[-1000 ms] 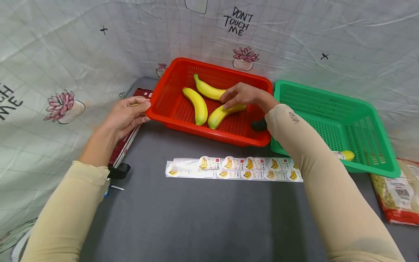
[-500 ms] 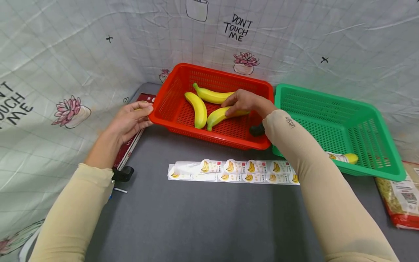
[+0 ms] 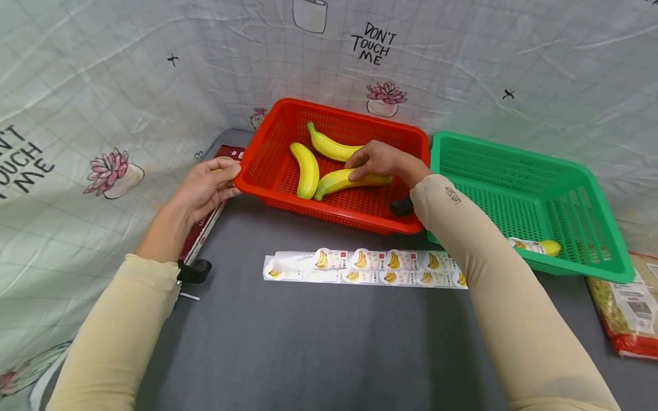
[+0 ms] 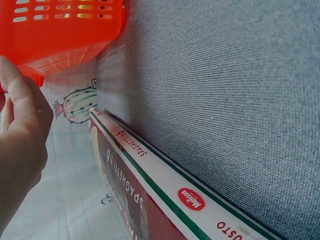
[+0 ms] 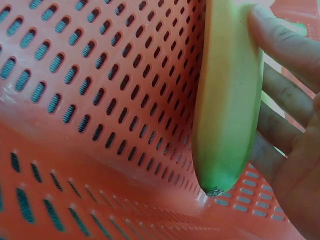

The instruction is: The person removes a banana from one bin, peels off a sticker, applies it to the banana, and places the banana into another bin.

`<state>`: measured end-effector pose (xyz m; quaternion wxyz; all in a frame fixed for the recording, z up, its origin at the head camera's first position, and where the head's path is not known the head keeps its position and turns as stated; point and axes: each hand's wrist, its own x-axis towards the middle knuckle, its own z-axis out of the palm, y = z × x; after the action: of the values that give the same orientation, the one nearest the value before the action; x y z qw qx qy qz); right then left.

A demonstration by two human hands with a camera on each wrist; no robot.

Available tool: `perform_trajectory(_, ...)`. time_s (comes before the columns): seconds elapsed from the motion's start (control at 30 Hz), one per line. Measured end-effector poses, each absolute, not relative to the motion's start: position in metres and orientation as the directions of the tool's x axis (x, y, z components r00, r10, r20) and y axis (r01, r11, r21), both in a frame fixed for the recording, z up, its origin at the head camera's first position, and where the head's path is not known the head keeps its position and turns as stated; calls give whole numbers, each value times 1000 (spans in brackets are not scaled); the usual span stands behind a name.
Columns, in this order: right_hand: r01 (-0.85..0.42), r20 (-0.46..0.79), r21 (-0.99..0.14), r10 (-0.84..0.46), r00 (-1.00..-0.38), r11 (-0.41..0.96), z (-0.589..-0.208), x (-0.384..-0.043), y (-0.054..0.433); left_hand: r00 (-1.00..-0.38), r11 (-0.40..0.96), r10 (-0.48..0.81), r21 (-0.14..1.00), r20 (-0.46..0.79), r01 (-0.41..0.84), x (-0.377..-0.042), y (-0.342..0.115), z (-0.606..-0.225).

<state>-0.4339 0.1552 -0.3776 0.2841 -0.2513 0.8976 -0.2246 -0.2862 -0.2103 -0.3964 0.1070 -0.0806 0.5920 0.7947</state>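
My left hand [image 3: 208, 185] holds the left rim of a red plastic basket [image 3: 329, 216], thumb at the edge; the left wrist view shows its fingers at the basket's corner. Inside the basket, my right hand [image 3: 379, 158] pinches a yellow banana [image 3: 334, 182] between thumb and fingers. Seen from the right wrist, that banana [image 5: 227, 100] has a green end over the slotted basket floor. Two more bananas lie beside it: one along the back [image 3: 329, 145], the other [image 3: 307, 171] to the left, touching the held banana's tip.
A green basket [image 3: 576, 267] at right holds a labelled banana [image 3: 550, 248]. Strips of banana stickers [image 3: 380, 277] lie on the grey table [image 3: 319, 348] in front. A spaghetti box [image 4: 170, 200] stands at left, a bag of grain [image 3: 640, 308] at far right.
The held banana has shifted slightly left with my right hand, and the left banana's near end has swung left. My left hand stays at the basket's rim.
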Motion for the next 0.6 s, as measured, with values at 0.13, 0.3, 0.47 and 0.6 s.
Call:
perform_trajectory(0.13,-331,-385,-539,-576,-721,774,-372,-430,159,-964,-232,58,935,-260,-267,-287,-207,-392)
perform_trajectory(0.3,-358,-331,-540,-583,-742,762,-357,-422,164,-959,-196,49,939,-280,-284,-288,-206,-389)
perform_trajectory(0.47,-374,-258,-566,-589,-766,735,-331,-409,167,-954,-173,25,939,-299,-299,-285,-206,-388)
perform_trajectory(0.6,-399,-194,-572,-591,-783,716,-309,-395,175,-951,-185,33,933,-308,-309,-283,-205,-388)
